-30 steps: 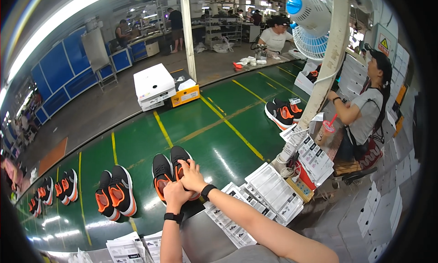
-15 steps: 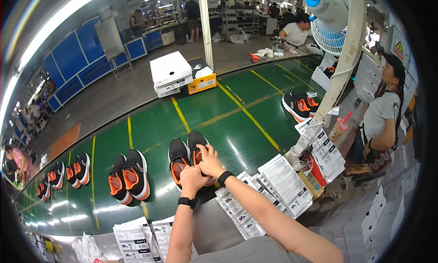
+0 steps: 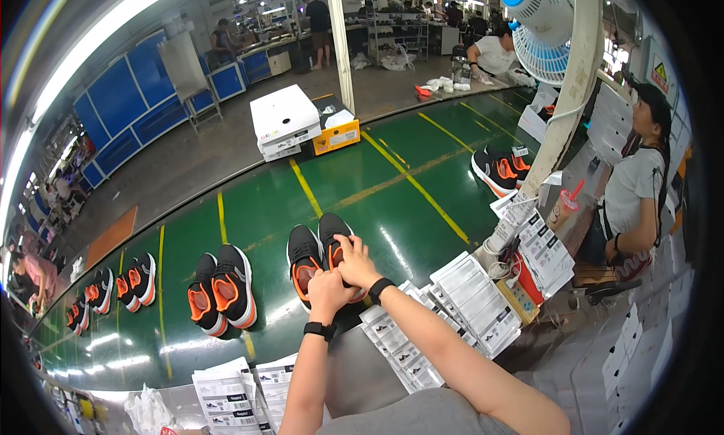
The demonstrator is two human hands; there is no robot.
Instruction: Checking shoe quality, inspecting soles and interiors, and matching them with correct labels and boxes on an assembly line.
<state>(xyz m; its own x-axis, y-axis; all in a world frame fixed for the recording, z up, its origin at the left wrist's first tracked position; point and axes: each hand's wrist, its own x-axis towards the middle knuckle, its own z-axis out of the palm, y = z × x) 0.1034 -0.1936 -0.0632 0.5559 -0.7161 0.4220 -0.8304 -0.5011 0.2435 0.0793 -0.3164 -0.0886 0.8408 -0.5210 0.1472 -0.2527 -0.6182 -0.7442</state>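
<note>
Two shoes lie beneath left hand and right hand; whether clamped, I can't tell.

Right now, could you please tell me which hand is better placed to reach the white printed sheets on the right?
Probably the right hand: it is nearer those sheets, while the left hand would likely cross over it. Both hands are at the black-and-orange shoes.

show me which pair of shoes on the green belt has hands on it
The black-and-orange pair nearest the picture's middle: the left hand is at its heel end, the right hand over its right shoe. The other pairs stand untouched.
</note>
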